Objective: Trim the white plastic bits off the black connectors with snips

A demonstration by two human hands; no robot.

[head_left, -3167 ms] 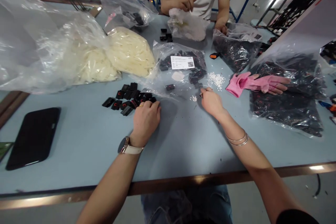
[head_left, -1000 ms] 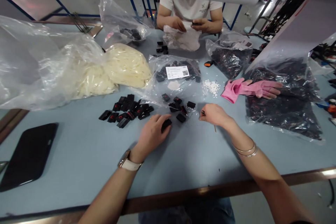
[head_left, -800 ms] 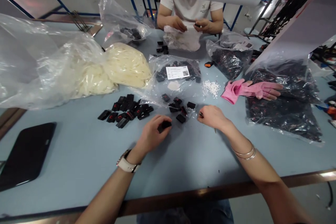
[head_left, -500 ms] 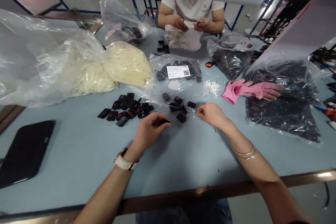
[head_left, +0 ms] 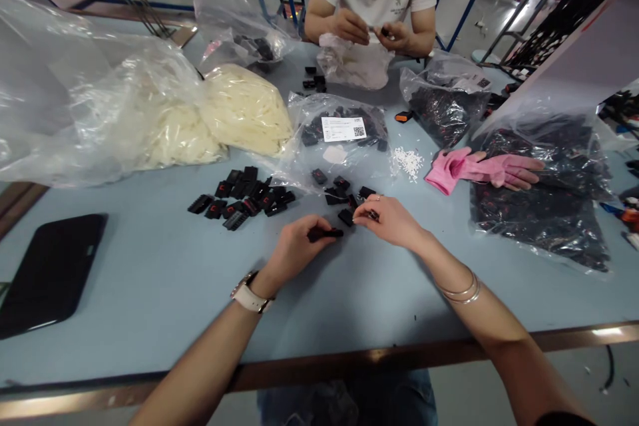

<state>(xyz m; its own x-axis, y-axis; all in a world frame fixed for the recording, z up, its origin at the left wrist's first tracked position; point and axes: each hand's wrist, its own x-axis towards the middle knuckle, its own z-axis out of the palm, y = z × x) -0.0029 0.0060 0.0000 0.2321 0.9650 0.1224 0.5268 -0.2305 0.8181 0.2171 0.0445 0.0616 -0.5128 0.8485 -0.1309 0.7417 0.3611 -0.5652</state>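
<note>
My left hand (head_left: 299, 244) pinches a black plastic connector housing (head_left: 327, 233) just above the table. Close to its right, my right hand (head_left: 392, 218) is closed, with thumb and fingertips together near the housing. Something small and dark (head_left: 372, 214) shows between its fingers, too hidden to name. Several loose black connector housings (head_left: 341, 182) lie just beyond my hands. To the left is a larger heap of black connector housings (head_left: 249, 190), some with orange-red marks. A small pile of tiny white pieces (head_left: 407, 163) lies beyond my right hand.
A labelled clear bag (head_left: 344, 130) of black parts lies ahead. Bags of cream-coloured pieces (head_left: 244, 110) stand at left, above a black tablet-like object (head_left: 52, 273). Pink gloves (head_left: 484, 170) rest by a bag of dark parts (head_left: 542, 226). A co-worker (head_left: 372, 3) handles small parts opposite.
My right hand has moved left from beside the white pieces to the housing. My left hand has shifted slightly right, still holding it. The co-worker's hands have come closer together.
</note>
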